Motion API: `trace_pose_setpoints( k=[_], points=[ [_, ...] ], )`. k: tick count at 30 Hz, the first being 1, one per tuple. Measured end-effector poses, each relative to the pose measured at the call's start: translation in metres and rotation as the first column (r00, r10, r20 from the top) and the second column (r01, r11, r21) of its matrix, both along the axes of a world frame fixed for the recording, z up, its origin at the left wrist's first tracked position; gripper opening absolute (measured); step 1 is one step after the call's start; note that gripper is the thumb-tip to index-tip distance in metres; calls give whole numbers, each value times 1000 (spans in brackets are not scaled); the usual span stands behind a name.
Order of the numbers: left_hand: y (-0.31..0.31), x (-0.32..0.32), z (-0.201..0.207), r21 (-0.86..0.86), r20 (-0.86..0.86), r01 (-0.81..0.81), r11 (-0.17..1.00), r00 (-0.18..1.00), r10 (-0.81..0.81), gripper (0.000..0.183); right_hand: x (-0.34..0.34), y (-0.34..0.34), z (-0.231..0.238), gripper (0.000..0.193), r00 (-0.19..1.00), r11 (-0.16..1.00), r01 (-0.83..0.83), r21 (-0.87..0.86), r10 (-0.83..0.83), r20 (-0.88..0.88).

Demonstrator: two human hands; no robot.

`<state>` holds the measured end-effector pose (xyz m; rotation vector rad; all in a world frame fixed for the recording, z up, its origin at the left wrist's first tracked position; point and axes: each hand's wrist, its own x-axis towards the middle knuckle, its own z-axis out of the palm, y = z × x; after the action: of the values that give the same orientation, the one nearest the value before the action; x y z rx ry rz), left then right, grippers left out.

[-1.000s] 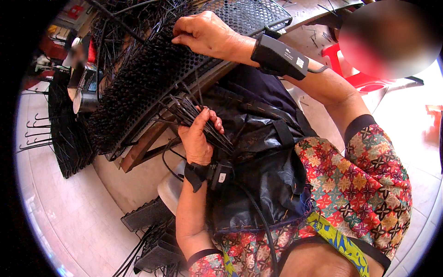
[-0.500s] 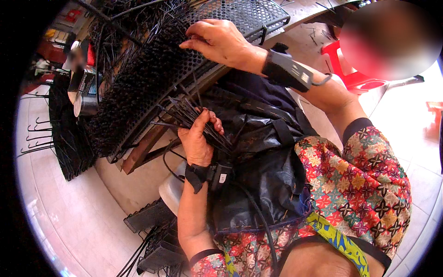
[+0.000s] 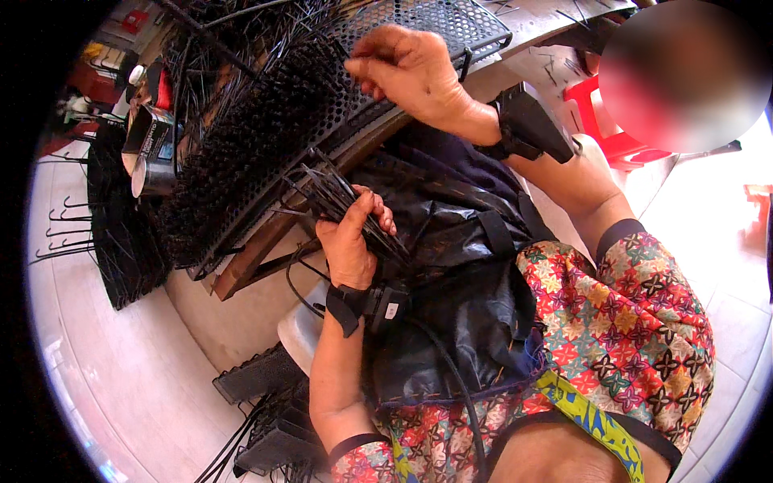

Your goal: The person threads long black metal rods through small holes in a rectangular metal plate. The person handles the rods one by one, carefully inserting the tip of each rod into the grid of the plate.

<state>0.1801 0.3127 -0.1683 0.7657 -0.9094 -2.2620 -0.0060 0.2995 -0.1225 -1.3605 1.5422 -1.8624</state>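
Note:
My left hand (image 3: pixel 350 237) is wrapped round a bundle of thin black strips (image 3: pixel 326 189), held in front of my black apron (image 3: pixel 459 322). Their far ends fan out toward the workbench edge. My right hand (image 3: pixel 415 76) is raised over the right part of a black perforated metal rack (image 3: pixel 403 24). Its fingers are bent, thumb and forefinger close together; whether something small lies between them cannot be made out. A dense mass of short black pieces (image 3: pixel 258 121) stands in rows along the rack, left of my right hand.
Loose black strips (image 3: pixel 213 97) lie behind the rows. A small dark box (image 3: pixel 149 137) is at the left, near a black panel with hooked wires (image 3: pixel 125 217). Black perforated trays (image 3: pixel 258 374) sit on the floor. A red stool (image 3: pixel 592 109) and another person are at the right.
My right hand has drawn back to the right, away from the rows of black pieces, and its wrist has turned. My left hand keeps the bundle, shifted very slightly.

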Motion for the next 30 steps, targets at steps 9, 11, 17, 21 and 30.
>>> trace_pose_setpoints(
  k=[9, 11, 17, 21, 30],
  points=[
    [2, -1, 1, 27, 44, -26, 999, 999, 25, 12, 3, -32, -4, 12, 741, 870, 134, -474, -405, -535],
    [2, -1, 3, 17, 57, -25, 1000, 998, 24, 12, 4, -36, -7, 12, 731, 875, 104, -474, -390, -560],
    [1, -3, -2, 32, 6, -37, 999, 999, 36, 12, 1, -45, -11, 15, 659, 886, -150, -439, -242, -712],
    [1, -2, -3, 34, 19, -37, 999, 999, 36, 12, 3, -55, -8, 12, 515, 926, -248, -284, -122, -848],
    [1, -1, -3, 20, 3, 17, 1000, 1000, -18, 12, 13, -39, 4, 21, 448, 980, -110, -167, -101, -888]
  ],
)
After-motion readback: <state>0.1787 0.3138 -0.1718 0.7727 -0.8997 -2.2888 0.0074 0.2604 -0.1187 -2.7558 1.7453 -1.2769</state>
